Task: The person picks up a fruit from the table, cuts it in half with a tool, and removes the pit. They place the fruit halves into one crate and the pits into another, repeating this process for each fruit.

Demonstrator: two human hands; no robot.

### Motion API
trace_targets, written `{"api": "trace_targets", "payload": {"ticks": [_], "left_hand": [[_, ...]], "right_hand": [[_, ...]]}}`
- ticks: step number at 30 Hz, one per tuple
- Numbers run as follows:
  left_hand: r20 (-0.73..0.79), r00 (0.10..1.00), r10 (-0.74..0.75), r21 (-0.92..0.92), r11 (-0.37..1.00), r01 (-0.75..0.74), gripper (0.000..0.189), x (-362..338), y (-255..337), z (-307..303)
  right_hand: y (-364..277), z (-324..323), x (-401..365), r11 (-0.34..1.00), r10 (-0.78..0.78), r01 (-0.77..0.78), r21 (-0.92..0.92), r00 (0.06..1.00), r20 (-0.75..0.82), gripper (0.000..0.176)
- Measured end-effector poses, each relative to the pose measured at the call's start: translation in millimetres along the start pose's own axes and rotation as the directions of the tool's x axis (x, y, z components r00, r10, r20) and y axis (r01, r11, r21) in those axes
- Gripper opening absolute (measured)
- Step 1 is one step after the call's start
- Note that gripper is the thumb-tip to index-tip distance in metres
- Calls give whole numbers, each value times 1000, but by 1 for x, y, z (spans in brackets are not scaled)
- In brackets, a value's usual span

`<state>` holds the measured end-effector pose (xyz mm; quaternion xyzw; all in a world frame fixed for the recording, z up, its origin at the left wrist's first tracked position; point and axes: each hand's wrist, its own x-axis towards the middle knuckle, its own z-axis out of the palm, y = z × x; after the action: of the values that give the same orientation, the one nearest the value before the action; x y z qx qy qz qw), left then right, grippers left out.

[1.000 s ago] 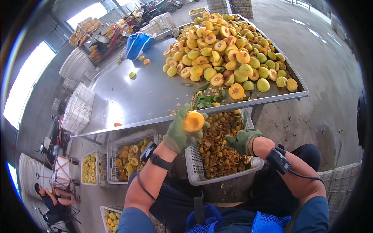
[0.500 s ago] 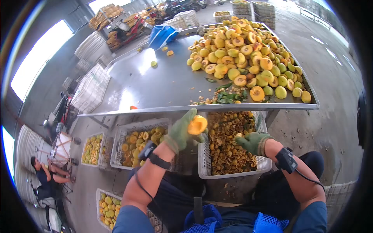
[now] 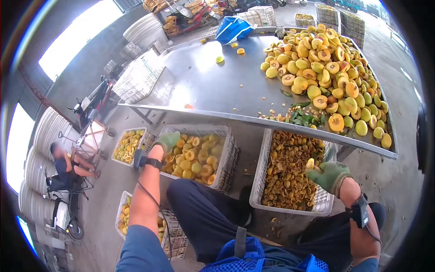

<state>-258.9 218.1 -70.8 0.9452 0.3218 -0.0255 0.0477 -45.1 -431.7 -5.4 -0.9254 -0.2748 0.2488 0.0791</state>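
- Head view, the one view.
- Left hand (image 3: pixel 168 139): green glove, back uppermost, lowered to the near rim of the halves crate (image 3: pixel 231 158). Half a second ago it was raised before the body, gripping an orange fruit half just under the surface edge. That half no longer shows. The fingers point down and away, so I cannot tell whether it is grasping or has let go. Judged: the half has gone, or is just going, in among the halves below this hand.
- Right hand (image 3: pixel 330 176): green glove, clenched on a pale piece (image 3: pixel 311 163) that stands up past the thumb. Whether it is a tool or a fruit scrap is too small to tell. The hand hangs over the pit crate (image 3: pixel 258 183), as it did a second ago.
- Halves crate: white mesh, under and beyond the left hand, filled with yellow halves.
- Pit crate: white mesh, under the right hand, filled with brown pits and scraps.
- Surface (image 3: pixel 213 86): steel sheet, beyond and above both hands, bare ahead of the left hand.
- Fruit pile (image 3: pixel 326 77): ahead of the right hand, whole and cut yellow-green fruit, with leaves (image 3: pixel 306 118) at its near edge.
- Wrist band (image 3: pixel 360 211): black, cabled, behind the right hand. A like one sits behind the left.
- Another person (image 3: pixel 63 167): seated, well apart, far left of the left hand.
- Writing, brands, labels: none readable.
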Motion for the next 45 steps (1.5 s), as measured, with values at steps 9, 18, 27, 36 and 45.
{"api": "trace_targets", "payload": {"ticks": [9, 18, 27, 36, 45], "left_hand": [[44, 973, 227, -586, 795, -158, 36, -51, 308, -90], [-136, 696, 705, -498, 559, -663, 36, -27, 513, -38], [-305, 477, 824, -229, 423, -877, 46, -6, 613, -1], [-9, 585, 811, -402, 533, -745, 46, 1, 621, 30], [-292, 683, 669, -930, -31, -366, 44, -29, 560, -1]], "right_hand": [[29, 10, 32, 995, -3, 15, -101, 993, 121, 65], [73, 24, 53, 919, -75, 99, 382, 994, -78, 38], [92, -51, 36, 749, 58, -19, 662, 998, -38, 42], [113, -67, 59, 273, 218, 41, 961, 971, -104, 42], [72, -68, 58, 167, -173, 161, 973, 976, -132, 30]]}}
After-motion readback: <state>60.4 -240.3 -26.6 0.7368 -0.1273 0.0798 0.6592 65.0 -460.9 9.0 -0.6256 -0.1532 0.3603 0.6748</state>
